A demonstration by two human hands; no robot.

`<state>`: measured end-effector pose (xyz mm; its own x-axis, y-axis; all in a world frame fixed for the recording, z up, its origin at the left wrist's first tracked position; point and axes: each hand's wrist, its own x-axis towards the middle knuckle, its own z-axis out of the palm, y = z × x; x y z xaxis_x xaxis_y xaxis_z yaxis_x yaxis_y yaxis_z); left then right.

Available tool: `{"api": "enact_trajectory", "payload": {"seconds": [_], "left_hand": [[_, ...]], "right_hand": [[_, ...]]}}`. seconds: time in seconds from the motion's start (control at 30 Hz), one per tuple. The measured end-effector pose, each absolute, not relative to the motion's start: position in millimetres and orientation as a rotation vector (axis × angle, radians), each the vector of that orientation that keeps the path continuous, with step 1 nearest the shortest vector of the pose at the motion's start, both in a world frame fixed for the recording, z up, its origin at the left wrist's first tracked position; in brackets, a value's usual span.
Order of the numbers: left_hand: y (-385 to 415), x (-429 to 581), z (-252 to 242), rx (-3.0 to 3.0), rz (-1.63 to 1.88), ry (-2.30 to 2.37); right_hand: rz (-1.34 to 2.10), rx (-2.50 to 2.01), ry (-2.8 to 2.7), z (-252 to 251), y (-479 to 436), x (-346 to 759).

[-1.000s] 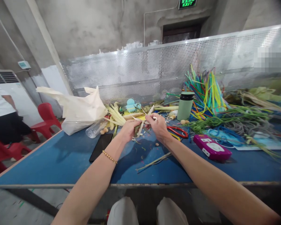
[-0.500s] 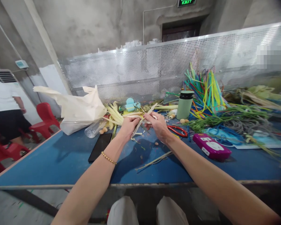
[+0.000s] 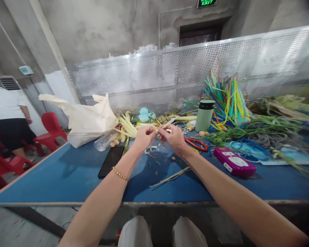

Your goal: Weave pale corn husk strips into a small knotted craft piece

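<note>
Some thin dry stalks point(image 3: 170, 177) are lying nearest on the blue table point(image 3: 54, 181); a dark phone point(image 3: 110, 162) is lying flat at the left, perhaps off to one side to leave the working spot free; the left hand point(image 3: 144, 138) and right hand point(image 3: 174, 138) are meeting above the table, thumb and fingers pinched together on each, apparently with a pale husk strip point(image 3: 170, 122) between them; they are pinching so close together, it seems, because so thin a piece needs fine control; the strip is looking narrow and cream-coloured, one end sticking up beyond the fingers, the rest largely hidden; a red-handled tool point(image 3: 196, 141) is resting near the right wrist, presumably for easy reach; farther back, more husks point(image 3: 127, 125) are lying beside a white bag point(image 3: 90, 120), while a green bottle point(image 3: 204, 120) is standing upright.
</note>
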<state>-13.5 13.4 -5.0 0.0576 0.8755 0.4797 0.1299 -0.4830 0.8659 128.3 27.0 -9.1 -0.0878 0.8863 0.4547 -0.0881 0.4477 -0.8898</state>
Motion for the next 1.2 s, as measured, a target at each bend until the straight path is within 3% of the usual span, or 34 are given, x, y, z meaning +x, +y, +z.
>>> {"api": "enact_trajectory", "payload": {"seconds": [1.2], "left_hand": [[19.3, -19.4, 0.3, 1.985, 1.432, 1.244]], "right_hand": [[1.286, -0.595, -1.311, -13.1, 32.0, 124.6]]}}
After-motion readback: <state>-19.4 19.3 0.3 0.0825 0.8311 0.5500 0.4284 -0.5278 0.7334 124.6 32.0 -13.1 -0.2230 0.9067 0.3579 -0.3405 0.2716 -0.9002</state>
